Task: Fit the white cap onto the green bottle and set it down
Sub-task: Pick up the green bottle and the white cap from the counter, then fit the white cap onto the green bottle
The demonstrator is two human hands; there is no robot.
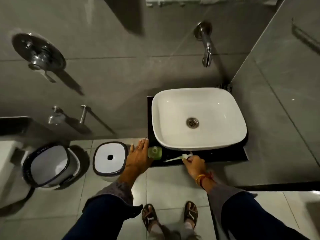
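Observation:
The green bottle (pixel 155 152) stands upright with its mouth uncovered on the black counter (pixel 225 155), just in front of the sink's left corner. My left hand (pixel 139 155) lies flat with fingers spread, right beside the bottle's left side. My right hand (pixel 194 161) pinches the white pump cap (pixel 186 155) at the counter's front edge. The cap's long pale tube (pixel 173 159) points left toward the bottle, a short gap away from it.
A white basin (pixel 199 118) fills most of the counter, under a chrome wall spout (pixel 207 49). Left of the counter, on the tiled floor, stand a white bin with a black-rimmed lid (pixel 110 158) and an open pedal bin (pixel 50 166). A glass partition (pixel 285 84) is on the right.

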